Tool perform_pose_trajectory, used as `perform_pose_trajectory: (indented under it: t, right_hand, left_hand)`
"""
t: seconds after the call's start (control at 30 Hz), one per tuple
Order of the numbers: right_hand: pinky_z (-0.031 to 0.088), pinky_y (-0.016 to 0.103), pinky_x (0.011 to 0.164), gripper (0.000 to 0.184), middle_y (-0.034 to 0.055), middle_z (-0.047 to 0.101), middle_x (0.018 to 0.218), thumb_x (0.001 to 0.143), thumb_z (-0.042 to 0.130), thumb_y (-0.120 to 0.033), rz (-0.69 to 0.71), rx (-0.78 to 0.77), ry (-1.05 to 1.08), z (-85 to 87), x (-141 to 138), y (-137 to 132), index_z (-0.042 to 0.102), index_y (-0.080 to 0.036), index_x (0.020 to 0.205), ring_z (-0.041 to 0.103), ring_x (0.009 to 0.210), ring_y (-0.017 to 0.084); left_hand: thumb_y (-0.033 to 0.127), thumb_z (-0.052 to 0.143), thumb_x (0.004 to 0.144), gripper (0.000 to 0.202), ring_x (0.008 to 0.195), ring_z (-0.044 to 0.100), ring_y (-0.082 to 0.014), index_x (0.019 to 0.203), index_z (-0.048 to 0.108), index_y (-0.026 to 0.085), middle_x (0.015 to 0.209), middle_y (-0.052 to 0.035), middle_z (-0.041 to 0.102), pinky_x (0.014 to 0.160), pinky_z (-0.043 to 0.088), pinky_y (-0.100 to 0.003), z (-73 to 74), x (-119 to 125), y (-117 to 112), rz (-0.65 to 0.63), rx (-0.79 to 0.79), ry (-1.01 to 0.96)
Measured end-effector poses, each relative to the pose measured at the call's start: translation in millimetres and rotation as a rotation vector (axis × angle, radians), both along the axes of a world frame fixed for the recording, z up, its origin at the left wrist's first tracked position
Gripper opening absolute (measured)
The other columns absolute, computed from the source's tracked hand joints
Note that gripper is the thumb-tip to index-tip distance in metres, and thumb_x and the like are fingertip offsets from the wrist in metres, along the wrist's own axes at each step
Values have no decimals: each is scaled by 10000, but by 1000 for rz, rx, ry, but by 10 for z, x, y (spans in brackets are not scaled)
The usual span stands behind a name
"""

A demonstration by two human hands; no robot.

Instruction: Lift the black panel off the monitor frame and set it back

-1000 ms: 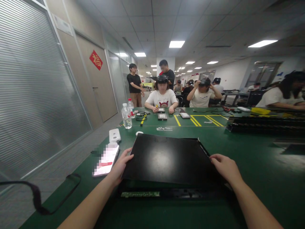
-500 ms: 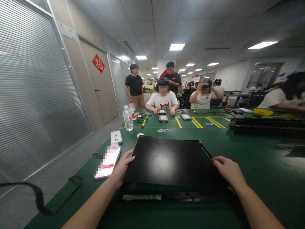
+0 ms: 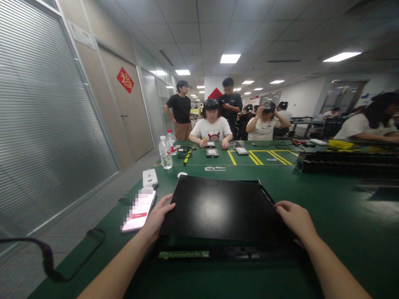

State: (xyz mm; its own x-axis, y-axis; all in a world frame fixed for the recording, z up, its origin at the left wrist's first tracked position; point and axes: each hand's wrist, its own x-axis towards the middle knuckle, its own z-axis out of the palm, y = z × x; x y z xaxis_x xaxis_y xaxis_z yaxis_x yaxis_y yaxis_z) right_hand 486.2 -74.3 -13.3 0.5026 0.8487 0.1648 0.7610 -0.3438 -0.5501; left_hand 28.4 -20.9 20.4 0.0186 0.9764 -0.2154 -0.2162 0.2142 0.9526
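Observation:
A large flat black panel (image 3: 212, 207), with a glare spot in its middle, is held slightly raised in front of me. My left hand (image 3: 160, 216) grips its left edge, thumb on top and fingers beneath. At the right edge, my right hand (image 3: 294, 218) pinches the panel between thumb and fingers. Below the panel's near edge lies a dark casing with a narrow green circuit board (image 3: 183, 254) at its left; the panel hides most of that casing. A dark rim shows along the panel's far right corner.
Left of the panel are a phone (image 3: 137, 214), a white power bank (image 3: 150, 178) and a black strap (image 3: 50, 257). Water bottles (image 3: 165, 153) stand farther back. Stacked black frames (image 3: 349, 162) lie at right. Across the green table (image 3: 349, 232) sits a person (image 3: 212, 128) near hard drives (image 3: 212, 153).
Both hands keep hold of the panel, which stays about where it was on the table. The whole view has shifted slightly. A standing person in the background has turned a little.

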Motion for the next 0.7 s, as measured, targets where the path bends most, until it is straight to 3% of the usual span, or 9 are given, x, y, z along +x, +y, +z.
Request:
perform_pose_trajectory:
  t: [0.17,0.3,0.4,0.53,0.7]
  right_hand:
    - [449,305,666,288,25,768,889,830,532,-343,-8,-12,-15,13,-15,-9,802,-269,899,677,808,219]
    - [442,297,657,287,30,772,897,835,533,-336,-5,8,-16,24,-20,-27,804,-263,894,675,792,208]
    - [446,289,674,276,26,771,878,834,539,-326,-4,10,-2,39,-25,-29,803,-261,880,679,808,204]
    - [452,291,683,272,24,770,887,825,546,-327,-10,1,-1,49,-26,-18,804,-263,885,679,825,208]
    - [458,300,673,279,40,766,871,813,546,-323,-5,16,-26,54,-36,-22,808,-253,878,673,791,210]
  left_hand:
    - [307,800,670,528,1096,716,-319,1176,711,185,1193,-109,769,937,564,-409,-56,-56,56,14,145,117]
    - [434,804,625,603,1242,631,-391,1167,737,179,1340,-141,698,1054,496,-500,-63,-116,87,1,227,347]
    - [460,760,635,548,1356,535,-398,1118,763,200,1409,-129,650,1135,419,-503,-101,-172,132,22,312,551]
    - [467,719,653,534,1387,500,-403,1114,766,202,1455,-140,602,1158,389,-510,-205,-234,214,2,316,704]
    - [594,682,692,711,1390,498,-373,1230,710,130,1497,-200,521,1153,398,-464,-338,-267,284,-65,328,808]
